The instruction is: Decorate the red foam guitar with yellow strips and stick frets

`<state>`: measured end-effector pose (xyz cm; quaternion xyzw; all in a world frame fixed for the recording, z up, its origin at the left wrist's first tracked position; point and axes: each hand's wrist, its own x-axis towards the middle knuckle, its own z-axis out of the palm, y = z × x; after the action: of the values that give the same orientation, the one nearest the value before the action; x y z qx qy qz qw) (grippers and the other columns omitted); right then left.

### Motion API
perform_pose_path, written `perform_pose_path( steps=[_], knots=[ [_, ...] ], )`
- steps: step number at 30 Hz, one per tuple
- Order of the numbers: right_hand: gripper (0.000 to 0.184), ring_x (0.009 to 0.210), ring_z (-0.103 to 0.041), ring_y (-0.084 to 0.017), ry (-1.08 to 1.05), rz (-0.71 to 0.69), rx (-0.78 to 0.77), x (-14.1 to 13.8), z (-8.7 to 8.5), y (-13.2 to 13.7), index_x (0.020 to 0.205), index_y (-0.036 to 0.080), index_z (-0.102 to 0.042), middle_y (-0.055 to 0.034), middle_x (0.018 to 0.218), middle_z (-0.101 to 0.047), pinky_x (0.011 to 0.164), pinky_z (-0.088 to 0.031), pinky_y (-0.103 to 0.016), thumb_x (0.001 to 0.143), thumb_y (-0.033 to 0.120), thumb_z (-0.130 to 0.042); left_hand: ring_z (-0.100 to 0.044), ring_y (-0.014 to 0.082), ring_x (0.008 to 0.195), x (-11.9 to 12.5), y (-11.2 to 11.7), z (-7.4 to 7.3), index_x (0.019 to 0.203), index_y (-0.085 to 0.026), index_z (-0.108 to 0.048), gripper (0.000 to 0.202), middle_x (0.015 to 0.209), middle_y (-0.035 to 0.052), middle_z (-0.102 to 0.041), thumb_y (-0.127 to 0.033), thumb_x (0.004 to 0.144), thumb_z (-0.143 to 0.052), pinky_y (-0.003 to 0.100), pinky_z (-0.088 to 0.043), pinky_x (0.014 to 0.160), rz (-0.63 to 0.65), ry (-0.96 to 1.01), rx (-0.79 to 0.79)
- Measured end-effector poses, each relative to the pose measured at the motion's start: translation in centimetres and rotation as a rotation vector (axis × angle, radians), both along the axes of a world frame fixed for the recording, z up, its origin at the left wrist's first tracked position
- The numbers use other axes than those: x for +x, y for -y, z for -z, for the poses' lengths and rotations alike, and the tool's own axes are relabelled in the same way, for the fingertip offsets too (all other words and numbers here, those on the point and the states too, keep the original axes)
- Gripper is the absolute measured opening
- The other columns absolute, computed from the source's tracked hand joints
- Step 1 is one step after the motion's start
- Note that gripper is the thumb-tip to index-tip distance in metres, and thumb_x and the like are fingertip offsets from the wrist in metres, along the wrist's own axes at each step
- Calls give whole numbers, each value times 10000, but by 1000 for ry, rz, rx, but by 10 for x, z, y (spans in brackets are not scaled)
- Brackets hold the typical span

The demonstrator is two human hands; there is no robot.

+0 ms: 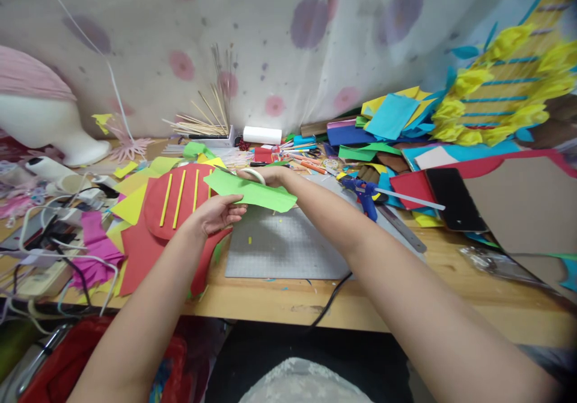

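My left hand (pixel 222 212) pinches the lower edge of a strip of green paper (pixel 265 195), held up above the table. Behind the strip, my right hand (pixel 270 176) is closed on a pair of scissors with pale handles (pixel 252 175); the blades are mostly hidden by the paper. Under and left of my left hand lie red sheets, one a rounded red piece (pixel 155 210) with several yellow strips across it. A grey cutting mat (pixel 279 249) lies below both hands, with small yellow scraps on it.
Right of the mat are a blue glue gun (pixel 364 193), a metal ruler (pixel 403 230) and a black phone (pixel 455 198). A yellow-flowered craft piece (pixel 500 90) stands at the back right. Cables and a power strip (pixel 49 273) crowd the left. Sticks (pixel 216 114) stand in a box behind.
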<state>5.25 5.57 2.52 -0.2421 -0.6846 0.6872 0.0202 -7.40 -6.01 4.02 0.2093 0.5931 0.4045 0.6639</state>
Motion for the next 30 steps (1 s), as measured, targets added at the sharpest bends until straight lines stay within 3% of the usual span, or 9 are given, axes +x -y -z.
perform_pose_path(
  steps=[6,8,11,14,16,18,23,27,30],
  knots=[
    [421,540,-512,-93,-83,112,34,-1,4,-9,881,149,-567,-3,655,-616,516,-465,-193,775,555,-538,-589,104,432,-6,3,0,789,-89,-608,67,588,58,-641,-89,772,-543,155,-472,369,80,-32,34],
    [423,520,-495,-86,-99,129,44,8,1,-13,840,150,-548,2,629,-583,497,-450,-192,806,566,-481,-623,128,497,-13,2,0,839,-84,-616,100,676,81,-668,-98,751,-570,185,-507,414,27,-117,122],
    [397,540,-508,-93,-54,260,159,36,-10,-15,795,151,-515,-16,649,-561,532,-459,-213,839,537,-435,-649,124,636,-23,-5,3,949,-96,-601,192,813,71,-675,-117,762,-561,202,-555,533,-342,-326,347],
    [263,675,-554,-145,211,458,575,69,-20,-13,749,157,-528,-51,711,-579,631,-451,-243,793,416,-549,-639,100,812,-25,-19,12,1051,-127,-561,249,938,53,-653,-146,817,-479,198,-567,658,-738,-423,510],
    [195,801,-570,-220,506,557,821,89,-21,-7,708,156,-545,-99,754,-597,702,-431,-285,730,337,-615,-618,96,921,-19,-27,21,1095,-150,-529,273,998,47,-637,-161,835,-444,180,-559,697,-858,-449,536],
    [162,879,-563,-266,689,579,945,106,-17,4,707,156,-569,-137,795,-612,736,-410,-305,709,309,-620,-595,96,994,-8,-31,33,1123,-163,-496,287,1046,48,-622,-181,843,-431,160,-551,704,-910,-484,541],
    [307,833,-570,-226,708,493,1067,140,4,41,866,154,-613,-119,861,-640,681,-382,-276,765,429,-524,-611,101,961,11,-29,52,1108,-176,-475,281,1057,36,-609,-161,836,-403,166,-566,675,-951,-519,518],
    [236,828,-568,-186,609,143,1124,152,25,58,908,180,-630,-82,931,-637,675,-355,-243,744,335,-560,-589,108,1023,10,-25,51,1107,-181,-474,284,1161,53,-574,-136,839,-392,155,-562,682,-975,-505,492],
    [233,854,-568,-187,577,36,1156,150,35,61,933,174,-635,-98,977,-623,695,-358,-243,740,289,-572,-585,110,1041,7,-24,53,1114,-180,-478,292,1217,60,-551,-128,836,-404,148,-562,679,-985,-447,486]
  ],
)
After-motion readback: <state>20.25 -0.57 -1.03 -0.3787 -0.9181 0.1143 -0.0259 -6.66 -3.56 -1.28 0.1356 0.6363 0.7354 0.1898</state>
